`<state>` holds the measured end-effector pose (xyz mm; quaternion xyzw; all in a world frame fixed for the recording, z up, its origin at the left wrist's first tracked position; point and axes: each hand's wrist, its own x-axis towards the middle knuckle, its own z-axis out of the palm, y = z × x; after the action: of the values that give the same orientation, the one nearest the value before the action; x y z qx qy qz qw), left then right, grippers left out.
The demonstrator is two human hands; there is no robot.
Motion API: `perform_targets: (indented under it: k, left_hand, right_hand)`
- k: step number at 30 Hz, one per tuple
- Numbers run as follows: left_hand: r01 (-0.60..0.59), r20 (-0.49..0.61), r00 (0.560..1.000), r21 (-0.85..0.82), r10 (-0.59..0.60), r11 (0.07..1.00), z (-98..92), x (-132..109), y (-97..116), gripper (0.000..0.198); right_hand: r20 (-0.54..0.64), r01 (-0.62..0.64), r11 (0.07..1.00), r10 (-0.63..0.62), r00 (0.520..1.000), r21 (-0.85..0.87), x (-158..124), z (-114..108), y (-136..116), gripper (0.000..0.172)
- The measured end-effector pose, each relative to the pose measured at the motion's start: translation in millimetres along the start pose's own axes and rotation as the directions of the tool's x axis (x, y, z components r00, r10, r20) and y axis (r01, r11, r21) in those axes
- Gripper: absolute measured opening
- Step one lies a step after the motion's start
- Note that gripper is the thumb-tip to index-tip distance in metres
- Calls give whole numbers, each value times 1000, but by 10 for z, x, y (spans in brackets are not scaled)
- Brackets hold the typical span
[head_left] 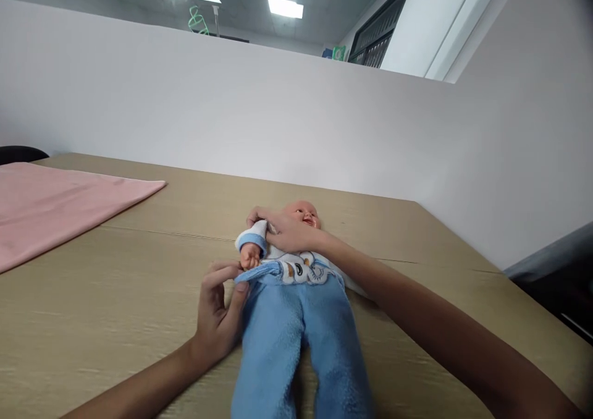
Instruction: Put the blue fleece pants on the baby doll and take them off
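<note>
Two hands working at the clothes of a baby doll [296, 292] on the counter

The baby doll is lying on its back on the wooden-topped counter [115, 320], its head [301, 210] pointing away from the camera and its legs stretching toward the lower edge of the view. It is wearing blue fleece trousers [271, 345] and a white top with a blue-cuffed sleeve [251, 237]; a cartoon animal patch [303, 269] is sitting at the waist.

The left hand [220, 311] is pinching the upper edge of the trousers, thumb and forefinger drawn together, and is holding that edge out to the side, just beside the doll's small hand [251, 256]. The right hand [290, 230] is reaching across the doll's chest, fingers bending around the upper part of the sleeve; how firmly it is gripping cannot be told.

Farther out, a pink cloth [69, 203] is lying flat at the left, well apart from the doll. A plain white partition [231, 104] is standing behind the counter. A black chair back [21, 153] is showing at the left edge. Above the partition, ceiling lights [285, 7] are glowing, and a green package [338, 53] is peeking over the top near a barred window [382, 29].
</note>
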<state>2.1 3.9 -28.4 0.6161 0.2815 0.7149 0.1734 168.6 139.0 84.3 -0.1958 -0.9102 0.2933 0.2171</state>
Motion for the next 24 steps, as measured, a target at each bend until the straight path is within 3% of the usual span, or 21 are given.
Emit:
perform_targets:
  k: [2, 3, 5, 8, 10, 13, 16, 19, 24]
  left_hand:
    - [102, -110, 988, -36, -105, 994, 22, 84, 14, 11]
    - [183, -162, 968, -60, -190, 981, 32, 136, 17, 8]
    - [360, -203, 902, -131, -380, 924, 42, 239, 1, 19]
    - [560, -124, 784, -278, -608, 780, 26, 331, -90, 36]
    - [639, -80, 705, -359, -705, 680, 5, 345, -184, 44]
    - [694, -67, 637, -384, -768, 609, -12, 343, -327, 56]
    - [715, -39, 622, -378, -782, 588, -15, 371, -406, 59]
    - [744, 50, 611, -378, -790, 551, -43, 426, -386, 56]
    - [811, 181, 552, -343, -814, 474, -110, 496, -331, 57]
  right_hand:
    - [58, 24, 1000, -23, 998, -14, -23, 9, -33, 35]
    - [91, 33, 999, -32, 995, -10, -26, 17, -57, 34]
    - [131, 36, 999, -37, 991, 8, -29, 29, -123, 35]
    - [59, -38, 999, 39, 998, -29, -69, 36, -295, 28]
    - [-41, -155, 983, 152, 988, -99, -139, 55, -456, 22]
    - [-171, -370, 912, 342, 924, -177, -269, 139, -683, 22]
    - [-219, -490, 849, 449, 866, -197, -337, 250, -754, 21]
    - [-242, -510, 850, 472, 848, -133, -321, 318, -646, 18]
    - [-435, -505, 855, 412, 800, -119, -307, 392, -432, 17]
